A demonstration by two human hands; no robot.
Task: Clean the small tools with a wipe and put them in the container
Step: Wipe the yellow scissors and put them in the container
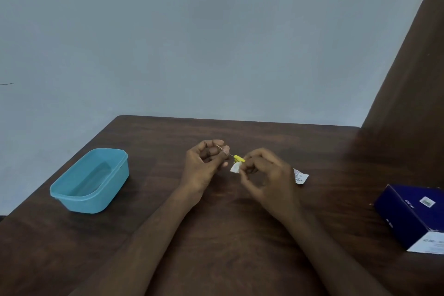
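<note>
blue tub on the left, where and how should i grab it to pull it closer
Grip the blue tub by its rim at the near right corner, thumb inside, fingers outside, coming from the right with the left hand once that hand lets go of the small tool. The tub stands open and upright, and that corner lies nearest.

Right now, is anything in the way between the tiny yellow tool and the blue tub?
Nothing visible. The left hand pinches the small tool by its thin metal end; the blue container sits open to the left, with only bare table between.
</note>
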